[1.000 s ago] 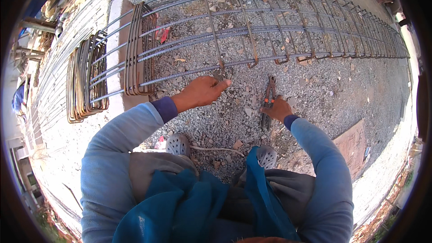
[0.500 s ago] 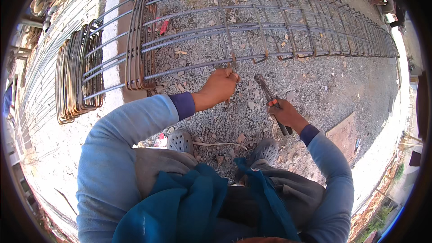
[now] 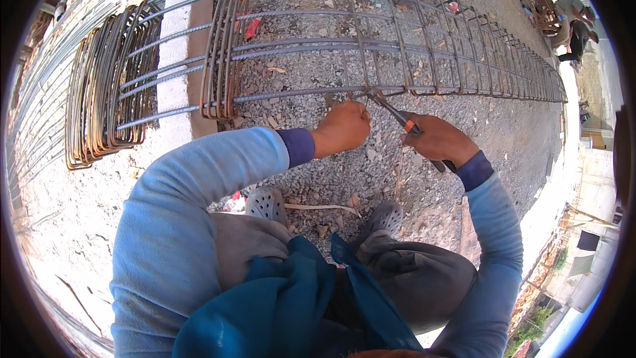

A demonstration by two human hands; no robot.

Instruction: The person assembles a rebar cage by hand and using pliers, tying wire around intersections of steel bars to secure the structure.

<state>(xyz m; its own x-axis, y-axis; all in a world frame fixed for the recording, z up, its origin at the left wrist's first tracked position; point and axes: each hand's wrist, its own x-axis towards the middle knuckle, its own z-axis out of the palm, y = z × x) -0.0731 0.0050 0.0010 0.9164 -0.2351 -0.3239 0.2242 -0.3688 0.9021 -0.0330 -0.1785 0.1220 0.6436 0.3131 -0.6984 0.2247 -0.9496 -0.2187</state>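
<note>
Head view: a long rebar cage lies on the gravel ground, its long axis running left to right and receding toward the upper right. The landmark is the junction of its nearest bar and a stirrup. The left hand, closed in a fist, sits just below and left of that junction, touching or nearly touching it; whether it pinches tie wire cannot be told. The right hand, below and right, is clamped on the pliers, whose nose meets the junction. Half a second earlier both hands were lower, the pliers clear of the bar.
</note>
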